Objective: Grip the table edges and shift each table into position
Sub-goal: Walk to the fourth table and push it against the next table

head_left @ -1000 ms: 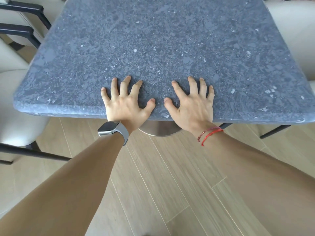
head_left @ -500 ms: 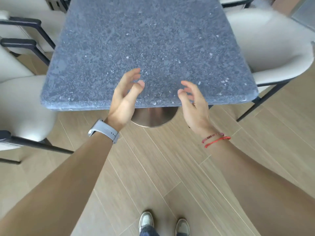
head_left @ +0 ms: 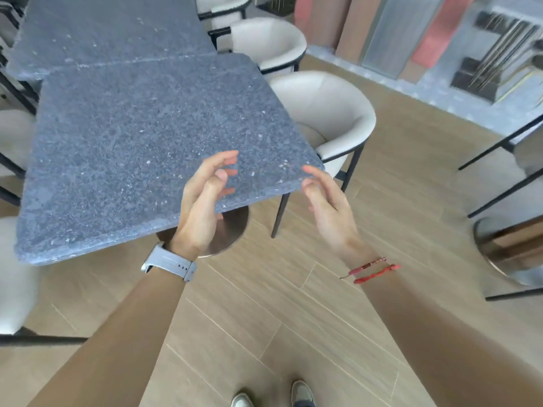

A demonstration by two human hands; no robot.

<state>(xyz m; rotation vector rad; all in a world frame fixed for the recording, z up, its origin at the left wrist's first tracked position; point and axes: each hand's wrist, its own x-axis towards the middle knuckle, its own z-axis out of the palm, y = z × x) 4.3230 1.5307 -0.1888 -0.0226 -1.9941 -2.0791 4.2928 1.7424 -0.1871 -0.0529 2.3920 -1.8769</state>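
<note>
Hovering hands blurred, table hiding base

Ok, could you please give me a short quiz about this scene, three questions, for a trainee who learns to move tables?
1. True or false: the left hand and the right hand both grip the edge of the near table.
2. What is on the left wrist? A) a gold bangle B) a grey watch C) nothing
3. Fill in: the cream chair with black legs stands on the near table's ____ side.

Key:
1. False. Both hands hover with loosely curled fingers and hold nothing.
2. B
3. right
</note>
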